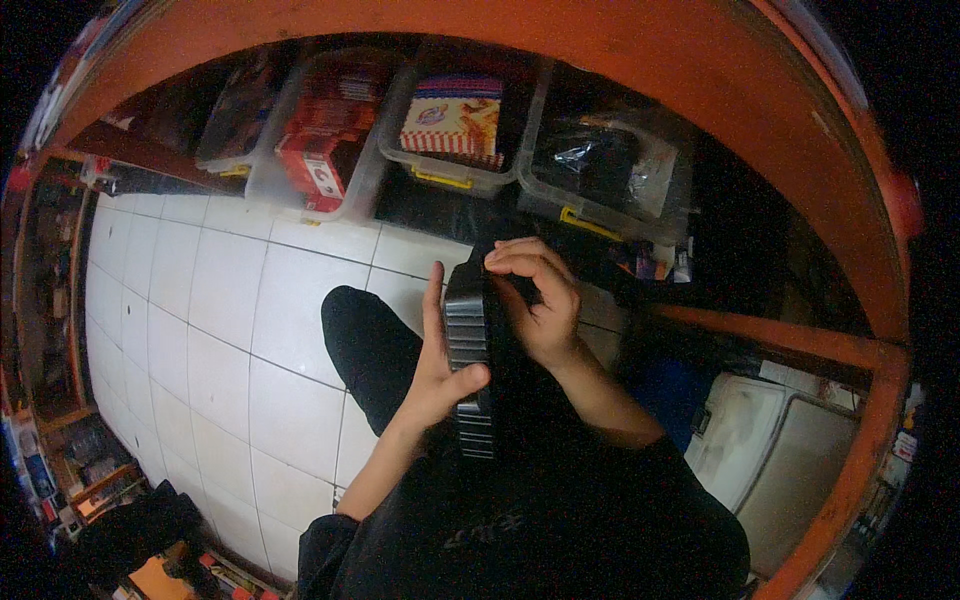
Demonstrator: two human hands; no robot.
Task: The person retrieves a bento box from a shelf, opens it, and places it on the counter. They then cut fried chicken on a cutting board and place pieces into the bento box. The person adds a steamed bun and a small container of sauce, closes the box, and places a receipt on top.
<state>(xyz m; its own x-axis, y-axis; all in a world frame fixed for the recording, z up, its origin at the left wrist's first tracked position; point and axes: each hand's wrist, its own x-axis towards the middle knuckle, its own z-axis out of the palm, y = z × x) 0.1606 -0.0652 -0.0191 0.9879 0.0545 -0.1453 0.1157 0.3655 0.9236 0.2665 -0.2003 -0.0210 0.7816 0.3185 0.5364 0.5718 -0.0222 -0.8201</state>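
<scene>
A long black object with ridges across its side (467,325) stands in front of my body; its exact kind I cannot make out. My left hand (437,375) grips it from the left, thumb laid across the ridged face and fingers stretched along its far side. My right hand (543,300) is at its upper end, with bent fingers and fingertips touching the top corner. The lower part of the ridged object merges with my black clothing.
Under an orange shelf edge (480,17) stand several clear plastic bins. One bin holds red boxes (325,150), another patterned booklets or packs (452,115), another dark plastic-wrapped things (590,150). White floor tiles (220,290) lie to the left. A white lidded container (745,425) is at right.
</scene>
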